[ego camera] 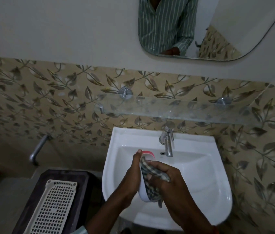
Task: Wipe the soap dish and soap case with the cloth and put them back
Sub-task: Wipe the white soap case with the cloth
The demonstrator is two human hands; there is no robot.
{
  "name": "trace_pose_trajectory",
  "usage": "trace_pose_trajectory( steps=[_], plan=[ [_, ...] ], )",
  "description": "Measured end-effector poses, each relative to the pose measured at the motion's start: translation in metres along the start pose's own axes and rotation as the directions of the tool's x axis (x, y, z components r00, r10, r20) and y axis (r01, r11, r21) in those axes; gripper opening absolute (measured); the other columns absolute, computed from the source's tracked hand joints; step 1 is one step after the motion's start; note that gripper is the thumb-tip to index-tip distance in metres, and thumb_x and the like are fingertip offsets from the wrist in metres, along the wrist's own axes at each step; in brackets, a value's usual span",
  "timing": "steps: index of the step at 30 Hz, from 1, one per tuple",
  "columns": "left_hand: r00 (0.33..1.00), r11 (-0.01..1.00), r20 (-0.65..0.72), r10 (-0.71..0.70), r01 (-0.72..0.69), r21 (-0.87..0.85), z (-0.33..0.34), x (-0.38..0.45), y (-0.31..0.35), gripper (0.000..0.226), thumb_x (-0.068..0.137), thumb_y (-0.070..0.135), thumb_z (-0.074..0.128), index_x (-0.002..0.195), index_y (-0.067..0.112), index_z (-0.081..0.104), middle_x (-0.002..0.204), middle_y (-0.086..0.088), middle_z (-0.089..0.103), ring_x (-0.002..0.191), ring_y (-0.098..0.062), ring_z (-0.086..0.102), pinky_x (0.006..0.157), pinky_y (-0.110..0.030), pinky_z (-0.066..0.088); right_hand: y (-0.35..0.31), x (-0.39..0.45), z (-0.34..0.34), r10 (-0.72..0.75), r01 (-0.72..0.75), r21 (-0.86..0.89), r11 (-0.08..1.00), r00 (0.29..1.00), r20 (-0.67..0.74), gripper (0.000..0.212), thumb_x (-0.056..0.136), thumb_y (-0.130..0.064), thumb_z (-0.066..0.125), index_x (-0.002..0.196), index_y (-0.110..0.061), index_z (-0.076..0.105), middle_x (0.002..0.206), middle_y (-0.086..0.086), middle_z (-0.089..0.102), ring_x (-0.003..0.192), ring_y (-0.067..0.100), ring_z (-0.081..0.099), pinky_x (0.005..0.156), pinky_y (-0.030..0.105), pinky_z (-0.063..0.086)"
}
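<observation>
Over the white basin (pixel 209 191) my left hand (pixel 131 174) grips a white soap case with a pink rim (pixel 148 153), held on edge with its open side facing right. My right hand (pixel 165 176) presses a dark patterned cloth (pixel 152 184) into the inside of the case. A tail of the cloth hangs below the case's lower end. Most of the case is hidden by my hands and the cloth. I cannot see a second soap holder anywhere.
A chrome tap (pixel 168 142) stands at the back of the basin. Above it runs a bare glass shelf (pixel 175 109) on metal pegs, and higher up a mirror (pixel 217 27). A dark stool with a white perforated tray (pixel 55 206) sits left of the basin.
</observation>
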State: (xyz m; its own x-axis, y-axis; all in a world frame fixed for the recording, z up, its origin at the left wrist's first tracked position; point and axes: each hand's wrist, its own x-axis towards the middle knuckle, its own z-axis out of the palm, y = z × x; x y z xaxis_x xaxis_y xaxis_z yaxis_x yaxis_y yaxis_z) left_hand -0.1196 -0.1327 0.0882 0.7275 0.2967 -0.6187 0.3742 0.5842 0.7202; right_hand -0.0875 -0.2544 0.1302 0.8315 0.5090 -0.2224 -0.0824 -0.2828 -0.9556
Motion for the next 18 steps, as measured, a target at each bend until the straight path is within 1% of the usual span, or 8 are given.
trace_pose_trajectory(
  steps=[2, 4, 6, 8, 10, 12, 14, 18],
  plan=[
    [0.999, 1.0, -0.03, 0.022, -0.022, 0.019, -0.005, -0.001, 0.005, 0.062, 0.082, 0.075, 0.056, 0.087, 0.02, 0.084, 0.094, -0.014, 0.081, 0.094, -0.027, 0.075, 0.096, -0.041, 0.055, -0.005, -0.005, -0.01, -0.1, 0.116, -0.118, 0.986, 0.986, 0.132, 0.038, 0.086, 0.003, 0.061, 0.097, -0.029, 0.077, 0.091, -0.017, 0.075, 0.081, 0.005, 0.072, 0.054, 0.012, 0.051],
    [0.998, 0.998, -0.038, 0.047, -0.045, 0.044, -0.01, -0.004, 0.008, 0.06, 0.077, 0.08, 0.061, 0.1, 0.029, 0.083, 0.1, -0.007, 0.082, 0.098, -0.025, 0.076, 0.096, -0.041, 0.055, -0.005, -0.008, -0.013, -0.22, 0.258, -0.17, 0.951, 0.951, 0.215, 0.046, 0.075, 0.017, 0.053, 0.089, -0.018, 0.079, 0.089, -0.015, 0.075, 0.087, 0.003, 0.07, 0.071, 0.014, 0.054],
    [0.999, 0.998, -0.018, 0.046, -0.045, 0.048, -0.011, -0.003, 0.013, 0.049, 0.083, 0.077, 0.059, 0.091, 0.036, 0.085, 0.093, -0.002, 0.083, 0.087, -0.019, 0.079, 0.084, -0.035, 0.057, -0.005, -0.012, -0.008, -0.376, 0.416, -0.208, 0.885, 0.903, 0.207, 0.044, 0.066, 0.017, 0.053, 0.088, -0.011, 0.078, 0.092, -0.011, 0.075, 0.093, 0.003, 0.067, 0.082, 0.019, 0.053],
    [1.0, 0.999, 0.001, 0.018, -0.018, 0.039, -0.011, -0.007, 0.019, 0.044, 0.088, 0.07, 0.058, 0.081, 0.036, 0.085, 0.085, -0.002, 0.083, 0.077, -0.016, 0.079, 0.069, -0.03, 0.057, -0.001, -0.011, -0.004, -0.585, 0.612, -0.333, 0.717, 0.788, 0.19, 0.032, 0.066, 0.006, 0.061, 0.088, -0.008, 0.078, 0.097, -0.002, 0.076, 0.097, 0.003, 0.063, 0.088, 0.018, 0.049],
    [1.0, 0.996, 0.021, -0.014, 0.012, 0.09, -0.011, -0.009, 0.018, 0.047, 0.092, 0.065, 0.057, 0.083, 0.029, 0.086, 0.086, -0.004, 0.083, 0.076, -0.016, 0.08, 0.061, -0.025, 0.059, 0.006, -0.007, -0.004, -0.729, 0.723, -0.518, 0.457, 0.638, 0.247, 0.021, 0.077, -0.009, 0.06, 0.088, -0.008, 0.078, 0.099, 0.003, 0.076, 0.1, 0.008, 0.06, 0.09, 0.018, 0.044],
    [0.999, 0.989, 0.037, -0.033, 0.027, 0.147, -0.01, -0.013, 0.014, 0.052, 0.094, 0.064, 0.055, 0.094, 0.022, 0.086, 0.094, -0.007, 0.083, 0.088, -0.019, 0.079, 0.07, -0.026, 0.061, 0.013, -0.002, -0.002, -0.766, 0.705, -0.671, 0.228, 0.555, 0.323, 0.028, 0.092, -0.014, 0.05, 0.095, -0.011, 0.077, 0.107, 0.004, 0.074, 0.106, 0.017, 0.063, 0.089, 0.028, 0.046],
    [1.0, 0.985, 0.012, -0.02, 0.018, 0.171, -0.008, -0.014, 0.01, 0.05, 0.095, 0.064, 0.056, 0.102, 0.023, 0.084, 0.102, -0.008, 0.082, 0.104, -0.026, 0.075, 0.091, -0.035, 0.058, 0.02, 0.0, -0.001, -0.771, 0.651, -0.752, 0.103, 0.53, 0.353, 0.033, 0.101, -0.021, 0.043, 0.104, -0.011, 0.074, 0.114, 0.007, 0.072, 0.109, 0.025, 0.064, 0.086, 0.034, 0.049],
    [0.994, 0.979, -0.012, 0.106, -0.102, 0.175, -0.017, -0.017, 0.023, 0.036, 0.087, 0.064, 0.061, 0.088, 0.037, 0.085, 0.099, 0.0, 0.083, 0.1, -0.02, 0.074, 0.09, -0.031, 0.053, 0.022, -0.003, 0.01, -0.738, 0.593, -0.795, 0.125, 0.591, 0.326, 0.03, 0.1, -0.023, 0.047, 0.124, -0.01, 0.059, 0.128, 0.01, 0.063, 0.115, 0.03, 0.057, 0.087, 0.038, 0.046]
  ],
)
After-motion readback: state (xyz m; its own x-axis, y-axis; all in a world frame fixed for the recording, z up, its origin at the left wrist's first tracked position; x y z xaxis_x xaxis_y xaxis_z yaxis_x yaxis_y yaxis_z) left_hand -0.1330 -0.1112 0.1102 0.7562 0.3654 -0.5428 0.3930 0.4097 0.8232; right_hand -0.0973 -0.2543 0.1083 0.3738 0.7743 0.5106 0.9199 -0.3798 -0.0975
